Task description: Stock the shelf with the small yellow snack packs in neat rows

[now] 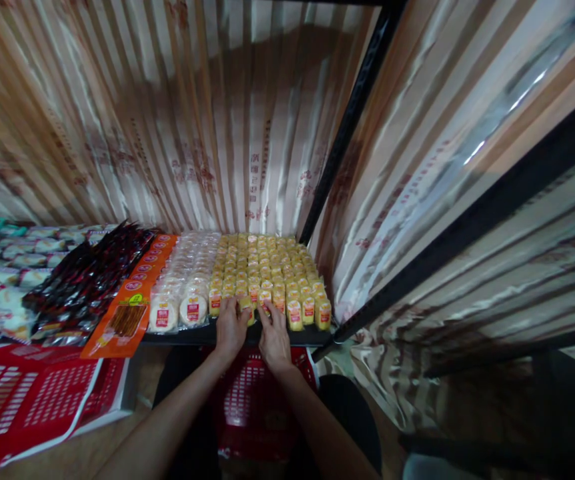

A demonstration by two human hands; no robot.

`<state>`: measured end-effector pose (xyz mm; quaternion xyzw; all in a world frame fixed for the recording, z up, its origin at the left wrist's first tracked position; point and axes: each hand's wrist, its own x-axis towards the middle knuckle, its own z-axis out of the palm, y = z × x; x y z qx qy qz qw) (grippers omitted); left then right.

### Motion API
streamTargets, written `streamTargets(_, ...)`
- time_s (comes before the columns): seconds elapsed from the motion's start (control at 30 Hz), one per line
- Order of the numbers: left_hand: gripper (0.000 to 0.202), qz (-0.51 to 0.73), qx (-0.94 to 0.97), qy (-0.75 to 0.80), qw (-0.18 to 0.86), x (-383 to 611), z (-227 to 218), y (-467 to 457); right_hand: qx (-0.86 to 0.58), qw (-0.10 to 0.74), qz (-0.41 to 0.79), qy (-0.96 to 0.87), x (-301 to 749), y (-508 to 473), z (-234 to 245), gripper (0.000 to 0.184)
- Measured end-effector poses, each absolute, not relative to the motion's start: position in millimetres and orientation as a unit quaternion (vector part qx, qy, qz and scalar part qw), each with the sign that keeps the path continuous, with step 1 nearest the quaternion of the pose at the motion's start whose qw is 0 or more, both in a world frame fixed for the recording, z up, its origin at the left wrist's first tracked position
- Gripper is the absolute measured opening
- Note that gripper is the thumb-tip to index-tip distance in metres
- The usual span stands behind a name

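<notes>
Small yellow wrapped cakes [295, 315] with red and white labels stand in close rows on a black shelf [200, 335]. At the front of these rows, my left hand [231, 328] has its fingers bent around one wrapped cake [246, 309]. Just to its right, my right hand [274, 339] closes thumb and fingers on another front cake, which it mostly covers. Round white cakes [193, 309] in clear wrappers line up left of the yellow ones, apart from both hands.
An orange snack packet [128, 313] and a heap of dark shiny packets [92, 280] lie farther left, beside white wrapped packs [12, 310]. Red baskets [32, 400] [247, 400] sit below the shelf. Black metal posts [347, 127] and striped curtains [247, 100] stand behind and right.
</notes>
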<state>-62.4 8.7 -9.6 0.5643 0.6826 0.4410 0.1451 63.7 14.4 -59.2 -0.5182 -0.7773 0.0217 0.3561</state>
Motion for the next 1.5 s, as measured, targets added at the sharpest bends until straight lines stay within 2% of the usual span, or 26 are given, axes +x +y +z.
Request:
streamTargets(0.23, 0.027, 0.4, 0.586, 0.696, 0.109, -53.3, -13.6, 20.3, -0.514, 0.357, 0.006, -0.78, 69.1, 15.1, -75.7, 0.058)
streamTargets(0.53, 0.027, 0.408, 0.598, 0.678, 0.13, -47.3, -15.4, 30.1, -0.522, 0.373, 0.012, -0.767, 68.9, 15.8, -76.0, 0.058)
streamTargets(0.83, 0.04, 0.385, 0.626, 0.67, 0.103, -53.2, -18.1, 28.4, -0.519, 0.369, 0.014, -0.771, 69.3, 13.0, -77.4, 0.061)
streamTargets(1.03, 0.027, 0.401, 0.628, 0.654, 0.132, -54.1, -28.1, 28.5, -0.515, 0.369, -0.002, -0.774, 68.6, 12.0, -77.6, 0.051)
streamTargets(1.13, 0.017, 0.388, 0.648, 0.647, 0.107, -53.9, -30.7, 28.4, -0.515, 0.371, -0.007, -0.772, 68.2, 12.8, -79.7, 0.051)
streamTargets(1.27, 0.02, 0.395, 0.651, 0.645, 0.068, -52.4, -36.3, 24.7, -0.508, 0.386, -0.028, -0.77, 67.9, 14.0, -82.1, 0.046)
streamTargets(1.5, 0.013, 0.418, 0.633, 0.647, 0.079, -49.5, -57.1, 15.6, -0.515, 0.393, -0.042, -0.761, 65.9, 12.7, -79.3, 0.037)
